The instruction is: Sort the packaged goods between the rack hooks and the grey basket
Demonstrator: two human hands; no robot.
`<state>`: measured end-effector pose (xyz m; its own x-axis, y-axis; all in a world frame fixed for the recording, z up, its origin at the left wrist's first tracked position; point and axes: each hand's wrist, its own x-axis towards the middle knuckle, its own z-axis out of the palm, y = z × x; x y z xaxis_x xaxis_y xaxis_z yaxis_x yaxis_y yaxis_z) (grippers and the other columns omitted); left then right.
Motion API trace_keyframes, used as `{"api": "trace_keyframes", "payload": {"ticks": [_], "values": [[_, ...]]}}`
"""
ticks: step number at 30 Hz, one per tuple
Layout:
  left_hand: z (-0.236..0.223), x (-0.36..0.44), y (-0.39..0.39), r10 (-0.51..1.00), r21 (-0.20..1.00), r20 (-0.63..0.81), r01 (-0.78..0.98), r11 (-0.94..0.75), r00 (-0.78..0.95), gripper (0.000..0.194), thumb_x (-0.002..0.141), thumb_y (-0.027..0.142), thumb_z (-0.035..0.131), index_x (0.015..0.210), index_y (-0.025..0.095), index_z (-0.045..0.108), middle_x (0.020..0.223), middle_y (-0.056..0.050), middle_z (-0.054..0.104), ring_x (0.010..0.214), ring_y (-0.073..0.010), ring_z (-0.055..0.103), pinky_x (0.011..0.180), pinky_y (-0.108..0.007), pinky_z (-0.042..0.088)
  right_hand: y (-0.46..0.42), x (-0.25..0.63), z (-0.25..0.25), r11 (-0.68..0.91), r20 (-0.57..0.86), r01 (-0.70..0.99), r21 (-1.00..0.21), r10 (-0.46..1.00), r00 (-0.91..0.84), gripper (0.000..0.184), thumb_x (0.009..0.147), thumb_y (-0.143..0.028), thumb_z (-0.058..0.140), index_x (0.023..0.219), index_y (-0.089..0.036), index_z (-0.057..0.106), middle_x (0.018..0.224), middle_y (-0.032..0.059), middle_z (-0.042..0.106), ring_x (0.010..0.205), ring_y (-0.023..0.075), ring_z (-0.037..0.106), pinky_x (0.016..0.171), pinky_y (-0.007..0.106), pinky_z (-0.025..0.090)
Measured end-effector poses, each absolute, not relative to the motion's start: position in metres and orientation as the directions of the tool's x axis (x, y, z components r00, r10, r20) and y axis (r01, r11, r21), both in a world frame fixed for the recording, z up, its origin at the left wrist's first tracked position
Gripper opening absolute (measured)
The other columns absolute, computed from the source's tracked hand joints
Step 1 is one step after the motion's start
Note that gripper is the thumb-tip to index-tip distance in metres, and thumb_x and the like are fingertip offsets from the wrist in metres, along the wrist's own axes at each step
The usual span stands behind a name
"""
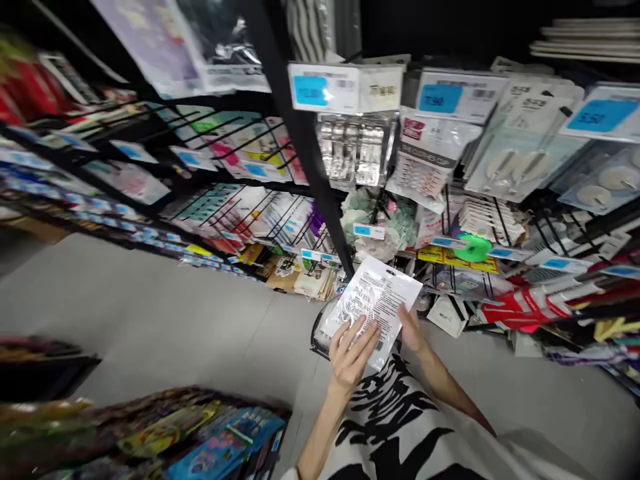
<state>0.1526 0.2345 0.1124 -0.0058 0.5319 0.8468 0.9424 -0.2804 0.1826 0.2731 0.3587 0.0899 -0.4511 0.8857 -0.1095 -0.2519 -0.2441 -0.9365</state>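
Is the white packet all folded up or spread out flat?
Spread out flat. The white packet shows its broad printed side with no fold to see, though the left hand covers part of it.

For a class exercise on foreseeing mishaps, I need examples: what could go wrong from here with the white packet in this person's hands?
The white packet looks glossy, so it might slip to the floor. The left hand covers part of the printed side and glare whitens more, so some text could be missed. The packet's top might brush the black shelf post; the gap is hard to judge.
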Motion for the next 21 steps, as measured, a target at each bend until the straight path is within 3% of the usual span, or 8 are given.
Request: {"api": "trace_keyframes", "payload": {"ticks": [3,10,16,21], "values": [[0.112,0.168,0.236,0.576,0.190,0.815,0.907,-0.376,0.068,0.035,0.099,0.008,0.057,0.129,0.020,0.070,0.110,-0.007,0.081,0.125,-0.0249,0.067,0.115,-0.040,0.046,0.359,0.271,0.113,-0.294,-0.167,-0.323,-0.900,0.915,-0.367,0.056,0.082,-0.069,0.074,0.111,-0.021,0.074,0.111,0.0080,0.078,0.109,0.0303,0.071,0.097,0.039,0.057],[0.117,0.182,0.236,0.566,0.182,0.817,0.884,-0.431,0.108,0.034,0.098,0.008,0.059,0.127,0.019,0.071,0.108,-0.007,0.081,0.116,-0.0237,0.073,0.112,-0.039,0.049,0.378,0.282,0.128,-0.305,-0.209,-0.287,-0.908,0.923,-0.322,0.060,0.083,-0.078,0.065,0.086,-0.019,0.078,0.087,0.0058,0.079,0.097,0.0289,0.073,0.087,0.035,0.058],[0.115,0.183,0.240,0.581,0.211,0.810,0.883,-0.419,0.082,0.035,0.100,0.009,0.055,0.130,0.019,0.070,0.109,-0.007,0.081,0.116,-0.0234,0.072,0.111,-0.040,0.050,0.378,0.285,0.129,-0.284,-0.128,-0.342,-0.896,0.901,-0.414,0.061,0.087,-0.077,0.061,0.092,-0.020,0.079,0.091,0.0062,0.080,0.105,0.0298,0.072,0.091,0.035,0.059],[0.114,0.185,0.243,0.599,0.204,0.794,0.883,-0.422,0.102,0.034,0.099,0.007,0.056,0.128,0.018,0.070,0.111,-0.007,0.081,0.119,-0.0225,0.071,0.112,-0.038,0.047,0.383,0.288,0.128,-0.275,-0.143,-0.315,-0.908,0.913,-0.383,0.063,0.087,-0.079,0.058,0.090,-0.020,0.080,0.090,0.0060,0.080,0.104,0.0294,0.073,0.091,0.035,0.059]]}}
